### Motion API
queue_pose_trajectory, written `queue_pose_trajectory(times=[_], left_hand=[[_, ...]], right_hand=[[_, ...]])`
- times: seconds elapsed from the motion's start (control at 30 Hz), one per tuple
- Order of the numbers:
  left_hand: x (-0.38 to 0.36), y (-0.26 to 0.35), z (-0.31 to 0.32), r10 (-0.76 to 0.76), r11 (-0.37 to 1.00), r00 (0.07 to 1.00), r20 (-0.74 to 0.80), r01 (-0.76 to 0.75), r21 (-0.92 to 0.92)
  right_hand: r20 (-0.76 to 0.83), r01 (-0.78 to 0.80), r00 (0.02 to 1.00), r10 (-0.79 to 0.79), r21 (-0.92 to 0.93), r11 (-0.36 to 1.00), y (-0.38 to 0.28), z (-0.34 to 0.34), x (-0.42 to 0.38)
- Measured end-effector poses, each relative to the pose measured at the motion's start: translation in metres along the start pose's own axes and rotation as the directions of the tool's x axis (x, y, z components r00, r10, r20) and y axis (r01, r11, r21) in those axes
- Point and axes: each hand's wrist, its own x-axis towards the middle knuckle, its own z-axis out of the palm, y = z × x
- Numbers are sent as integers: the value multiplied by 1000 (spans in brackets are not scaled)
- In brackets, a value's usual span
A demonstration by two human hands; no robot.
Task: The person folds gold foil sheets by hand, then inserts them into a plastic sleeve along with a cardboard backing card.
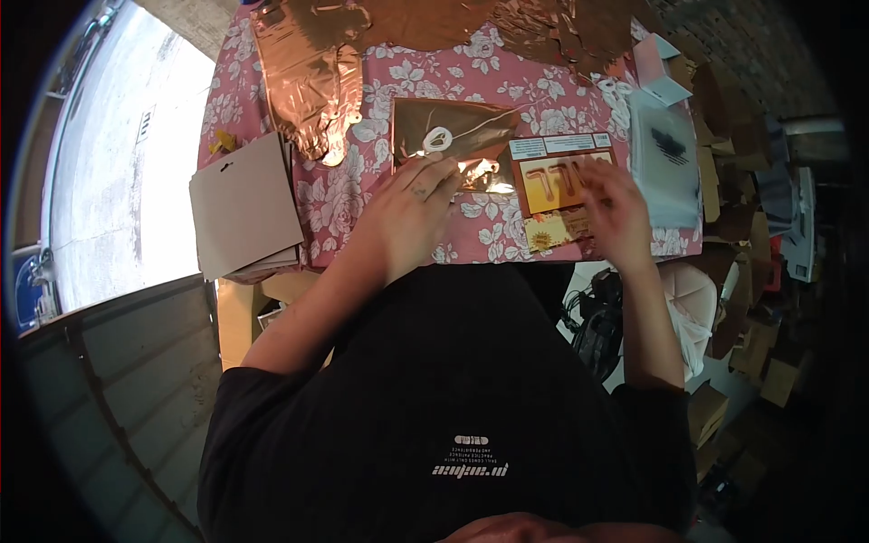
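A folded copper-coloured foil sheet (pixel 493 136) lies on the flowered tablecloth in front of me, with a small coil of white ribbon (pixel 437 139) on top. My left hand (pixel 416 204) rests over its lower left corner, fingers stretched out flat and close together. To the right is a printed card (pixel 548 185) in orange and yellow, showing balloon-like shapes. Over the card's right edge is my right hand (pixel 620 213), fingers loosely bent and apart, slightly blurred. Nothing shows between its fingers, which hide part of the card.
Grey-brown cardboard sheets (pixel 243 206) are stacked at the left table edge. More copper foil (pixel 312 77) lies along the back. Clear plastic bags (pixel 665 163), white ribbon coils (pixel 615 104) and a pale open box (pixel 661 68) are at the right. Cardboard boxes (pixel 778 376) stand beyond.
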Motion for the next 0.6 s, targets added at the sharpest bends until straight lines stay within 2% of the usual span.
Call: queue_pose_trajectory(times=[0.07, 0.13, 0.23, 0.3, 0.33, 0.4, 0.53, 0.6], left_hand=[[0, -1, 2, 5, 1000, 1000, -23, -6, -21], [1, 1, 1, 9, 1000, 1000, -13, -9, -8], [0, 0, 2, 9, 1000, 1000, -11, -9, 4], [1, -1, 2, 3, 1000, 1000, -21, -3, -2], [0, -1, 2, -2, 1000, 1000, -13, 2, -8], [-1, -1, 3, -18, 1000, 1000, -12, 18, -16], [-3, -2, 5, -5, 1000, 1000, -11, 5, -1], [-3, -3, 6, -2, 1000, 1000, -16, 2, 3]], right_hand=[[-14, -306, 950, 313, 172, 936, 9, -2, 25], [-137, -107, 983, 122, 111, 988, 20, 11, 62], [-109, -32, 993, 40, 73, 997, 29, 39, 110], [-71, 180, 981, -181, -21, 983, 35, 56, 129], [-66, 191, 979, -192, -18, 981, 36, 59, 133], [161, 67, 985, -61, -30, 997, 35, 61, 139], [163, 60, 986, -43, -106, 993, 17, 51, 139], [135, 110, 986, -98, -82, 991, -2, 34, 142]])
